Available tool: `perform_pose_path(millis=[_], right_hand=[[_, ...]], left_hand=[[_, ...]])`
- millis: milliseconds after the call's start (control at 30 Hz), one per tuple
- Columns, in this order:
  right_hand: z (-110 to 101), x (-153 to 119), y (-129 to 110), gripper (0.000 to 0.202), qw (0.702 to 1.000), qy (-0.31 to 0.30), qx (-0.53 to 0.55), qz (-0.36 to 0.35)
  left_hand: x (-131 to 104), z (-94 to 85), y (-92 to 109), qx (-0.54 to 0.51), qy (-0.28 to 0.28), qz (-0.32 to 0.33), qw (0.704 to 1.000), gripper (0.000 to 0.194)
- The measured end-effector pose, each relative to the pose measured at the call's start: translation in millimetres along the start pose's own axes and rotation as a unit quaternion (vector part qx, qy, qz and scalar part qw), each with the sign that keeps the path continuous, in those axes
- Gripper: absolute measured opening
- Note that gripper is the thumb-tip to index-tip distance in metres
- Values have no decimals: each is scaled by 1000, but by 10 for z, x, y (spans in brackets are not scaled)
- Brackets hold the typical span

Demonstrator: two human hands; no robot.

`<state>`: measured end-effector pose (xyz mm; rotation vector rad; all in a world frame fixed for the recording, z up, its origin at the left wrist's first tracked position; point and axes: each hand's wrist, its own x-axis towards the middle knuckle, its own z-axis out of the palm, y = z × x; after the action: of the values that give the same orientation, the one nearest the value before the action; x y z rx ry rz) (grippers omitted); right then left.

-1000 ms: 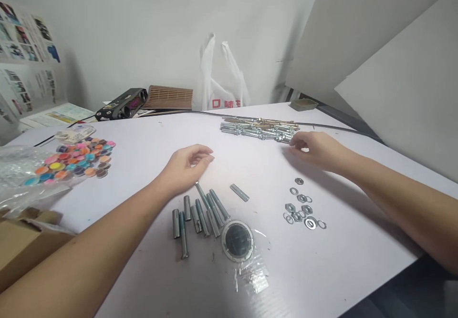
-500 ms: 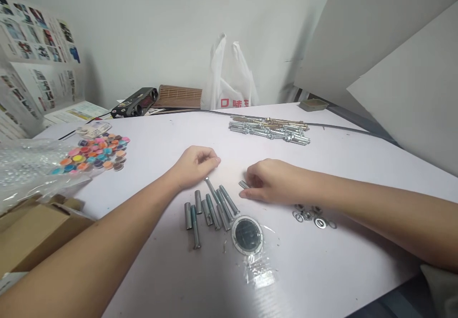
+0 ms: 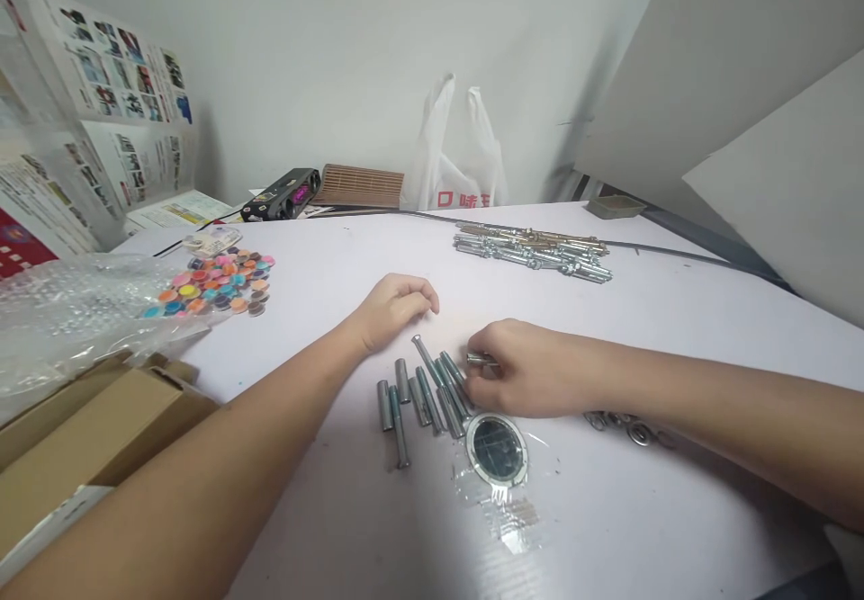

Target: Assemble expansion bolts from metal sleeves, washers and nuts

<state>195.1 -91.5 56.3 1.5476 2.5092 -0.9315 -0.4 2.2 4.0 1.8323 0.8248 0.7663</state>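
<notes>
My right hand [image 3: 517, 371] is closed on a short metal sleeve [image 3: 481, 360], whose end sticks out between thumb and fingers. Its thumb is close to a group of countersunk bolts [image 3: 427, 362] and slotted metal sleeves [image 3: 384, 405] lying loose on the table. My left hand [image 3: 398, 308] rests just behind these parts, its fingers curled in loosely and nothing visible in them. A round metal-rimmed dark disc [image 3: 498, 450] lies in front of the bolts, with clear tape around it. Several washers and nuts [image 3: 638, 432] are partly hidden under my right forearm.
Assembled anchor bolts [image 3: 533, 251] are piled at the back. Coloured discs [image 3: 220, 283], bubble wrap [image 3: 87, 312] and a cardboard box [image 3: 101, 429] occupy the left. Behind stand a black device [image 3: 280, 195], a white bag [image 3: 459, 159] and a small tray [image 3: 616, 207].
My right hand has turned and come down toward the bolts, lifting the sleeve's end into view. My left hand stays behind the bolts. The whole view has shifted slightly left.
</notes>
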Motion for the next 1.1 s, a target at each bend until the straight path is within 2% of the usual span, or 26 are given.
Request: perform_pose_path(millis=[267, 400, 533, 633, 700, 800, 867, 933, 1000, 1100], right_hand=[[-41, 127, -6, 25, 997, -26, 21, 72], [-156, 196, 76, 29, 994, 10, 88, 70], [-159, 325, 152, 26, 984, 94, 150, 19], [-94, 445, 187, 28, 975, 167, 147, -19], [-100, 471, 213, 23, 972, 196, 123, -46], [-226, 395, 268, 14, 965, 232, 110, -60], [-333, 330, 303, 16, 954, 254, 141, -75], [-390, 320, 320, 15, 934, 254, 218, -121], [-372, 382, 316, 17, 904, 225, 316, -181], [-259, 538, 303, 22, 876, 173, 389, -228]], left_hand=[[-3, 15, -8, 3, -6, 0, 1000, 15], [-3, 36, 10, 13, -6, 0, 1000, 15], [-7, 42, 28, 5, -17, 24, 1000, 24], [-22, 35, 25, -11, -15, 26, 999, 31], [-33, 42, 25, 4, 31, 21, 999, 33], [-44, 91, 35, 65, 107, 8, 992, 37], [-45, 138, 43, 113, 115, 15, 987, 35], [-42, 179, 45, 159, 100, 43, 981, 29], [-40, 203, 41, 182, 85, 55, 978, 25], [-41, 205, 36, 166, 66, 16, 984, 28]])
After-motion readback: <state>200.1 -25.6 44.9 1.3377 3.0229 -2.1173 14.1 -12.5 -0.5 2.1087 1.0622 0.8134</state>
